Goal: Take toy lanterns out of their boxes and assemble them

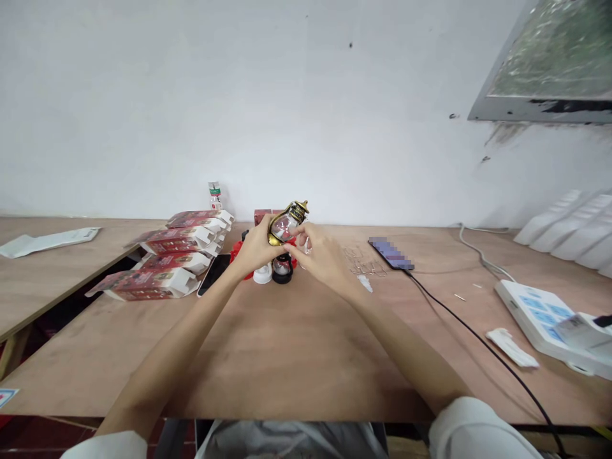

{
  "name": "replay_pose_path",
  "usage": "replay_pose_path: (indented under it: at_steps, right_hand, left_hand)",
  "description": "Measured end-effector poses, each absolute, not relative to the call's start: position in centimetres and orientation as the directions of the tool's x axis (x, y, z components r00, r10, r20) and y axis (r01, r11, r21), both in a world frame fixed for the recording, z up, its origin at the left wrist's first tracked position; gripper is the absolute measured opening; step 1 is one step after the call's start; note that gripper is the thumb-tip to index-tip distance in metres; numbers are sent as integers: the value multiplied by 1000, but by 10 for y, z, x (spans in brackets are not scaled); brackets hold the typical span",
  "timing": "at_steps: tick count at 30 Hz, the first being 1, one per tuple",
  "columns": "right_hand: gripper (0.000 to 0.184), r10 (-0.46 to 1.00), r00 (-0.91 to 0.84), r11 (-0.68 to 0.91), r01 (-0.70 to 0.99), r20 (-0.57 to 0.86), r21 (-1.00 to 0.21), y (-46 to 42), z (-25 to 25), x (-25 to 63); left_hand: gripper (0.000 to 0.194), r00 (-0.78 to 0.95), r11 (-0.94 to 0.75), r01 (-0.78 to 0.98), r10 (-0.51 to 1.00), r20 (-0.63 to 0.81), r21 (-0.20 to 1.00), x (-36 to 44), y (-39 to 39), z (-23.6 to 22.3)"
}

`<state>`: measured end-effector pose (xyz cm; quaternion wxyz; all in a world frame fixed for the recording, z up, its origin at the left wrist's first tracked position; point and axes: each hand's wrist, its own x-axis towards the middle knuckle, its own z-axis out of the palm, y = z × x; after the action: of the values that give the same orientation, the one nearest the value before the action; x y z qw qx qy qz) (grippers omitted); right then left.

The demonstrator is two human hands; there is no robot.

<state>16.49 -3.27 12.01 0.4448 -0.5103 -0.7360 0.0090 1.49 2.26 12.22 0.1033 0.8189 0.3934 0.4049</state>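
Note:
My left hand point(254, 247) grips a small gold-topped lantern point(287, 223) with a clear globe, held tilted above the wooden table point(287, 344). My right hand point(319, 252) closes on the same lantern from the right side, fingers at its base. Just below the hands, on the table, stand a small black lantern point(282, 269), a white piece point(262, 275) and some red parts point(238, 255). A dark red box point(264, 217) sits behind them.
Several red-and-white open cartons point(176, 255) lie stacked at the left, a small bottle point(215, 195) behind them. A phone point(213, 274) lies beside the cartons. Another phone point(391, 253) with a black cable point(459, 322) lies right. White boxes point(545, 315) sit at the far right.

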Motion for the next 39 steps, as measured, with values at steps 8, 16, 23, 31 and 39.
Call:
replay_pose_path:
  at_steps: [8, 16, 23, 31, 39]
  right_hand:
    - [10, 848, -179, 482, 651, 499, -586, -28, 114, 165]
    - [24, 673, -23, 445, 811, 739, -380, -30, 111, 163]
    - [19, 620, -88, 515, 795, 780, -320, -27, 118, 176]
    - [22, 753, -105, 603, 507, 650, -616, -27, 134, 200]
    - [34, 822, -478, 564, 613, 308, -553, -54, 147, 205]
  left_hand:
    - [44, 350, -668, 585, 719, 600, 460, 15, 20, 124]
    - [42, 393, -638, 696, 722, 569, 329, 18, 8, 129]
    - [44, 379, -591, 756, 747, 547, 283, 13, 8, 134]
    - [50, 373, -564, 785, 762, 530, 257, -2, 13, 144]
    - [32, 315, -484, 857, 763, 565, 175, -6, 17, 143]
